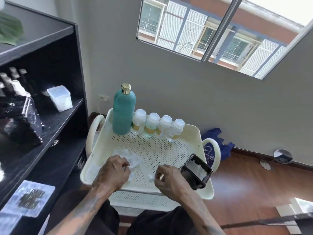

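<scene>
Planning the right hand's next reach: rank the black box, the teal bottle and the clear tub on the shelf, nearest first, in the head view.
1. black box, right of the right hand, which pinches a white scrap, at the tray's near right corner.
2. teal bottle, upright at the tray's far left corner.
3. clear tub, on the dark shelf, far left.
</scene>
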The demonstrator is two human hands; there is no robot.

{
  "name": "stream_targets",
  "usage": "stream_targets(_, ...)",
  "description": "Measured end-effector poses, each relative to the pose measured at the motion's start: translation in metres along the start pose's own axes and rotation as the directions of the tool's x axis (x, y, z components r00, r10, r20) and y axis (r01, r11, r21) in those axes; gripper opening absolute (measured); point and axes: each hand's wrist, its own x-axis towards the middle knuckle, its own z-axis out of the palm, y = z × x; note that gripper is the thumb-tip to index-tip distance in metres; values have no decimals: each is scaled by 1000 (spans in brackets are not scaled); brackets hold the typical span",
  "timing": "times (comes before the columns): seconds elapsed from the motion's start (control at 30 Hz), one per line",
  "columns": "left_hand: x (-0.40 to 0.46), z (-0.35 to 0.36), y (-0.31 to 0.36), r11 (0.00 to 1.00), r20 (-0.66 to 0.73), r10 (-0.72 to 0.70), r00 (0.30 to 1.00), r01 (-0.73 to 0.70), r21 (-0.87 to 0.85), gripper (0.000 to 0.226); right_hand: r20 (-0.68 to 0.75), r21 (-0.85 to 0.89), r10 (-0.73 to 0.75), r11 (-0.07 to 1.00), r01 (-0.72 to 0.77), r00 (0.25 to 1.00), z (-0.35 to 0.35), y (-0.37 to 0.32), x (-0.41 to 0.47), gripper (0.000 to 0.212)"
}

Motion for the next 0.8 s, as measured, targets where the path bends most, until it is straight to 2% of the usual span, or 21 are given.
stream_targets(0.07,1,2,-2,1000,0,-4,1000,4,0,18,-143,116,-58,990,75,988,-26,-3,-19,11)
stream_targets(0.1,2,2,-2,1000,3,-5,1000,5,1,18,-260,135,-75,984,113,963,-43,-2,-28,11)
stream_targets(0.2,4,3,-3,1000,17,-11,1000,11,-9,14,-605,100,-98,975,197,790,-93,9,-52,10)
stream_targets(0.27,4,3,-2,1000,9,-21,1000,21,-16,12,-685,33,-108,983,179,721,-113,21,-58,10)
stream_targets(0.3,4,3,-2,1000,4,-24,1000,24,-15,11,-669,13,-98,990,143,737,-116,29,-58,10)
stream_targets(0.33,3,3,-1,1000,3,-22,1000,22,-10,10,-613,-6,-71,996,85,787,-114,36,-56,10)
stream_targets(0.4,1,2,0,1000,-6,0,1000,0,-8,11,-400,-91,1,995,-41,916,-101,48,-50,13)
stream_targets(0.43,-1,1,2,1000,-21,16,1000,-16,-9,10,-293,-144,31,987,-76,956,-93,52,-46,11)
stream_targets(0.5,-5,-2,7,999,-78,47,996,-47,6,7,-122,-215,78,971,-103,989,-80,54,-38,12)
stream_targets(0.6,-8,-5,11,996,-163,86,983,-83,23,6,34,-357,159,924,-136,987,-75,52,-25,38)
stream_targets(0.67,-8,-5,10,997,-184,66,981,-70,-15,4,15,-374,157,917,-140,987,-77,55,-24,38)
stream_targets(0.7,-8,-5,9,998,-185,44,982,-53,-42,4,-52,-302,116,945,-127,992,-78,57,-27,37)
stream_targets(0.73,-8,-4,8,997,-186,24,982,-37,-69,6,-162,-183,58,979,-88,985,-77,60,-32,35)
stream_targets(0.8,-7,-4,6,994,-191,6,982,-27,-107,9,-459,28,-27,999,45,888,-75,67,-45,34)
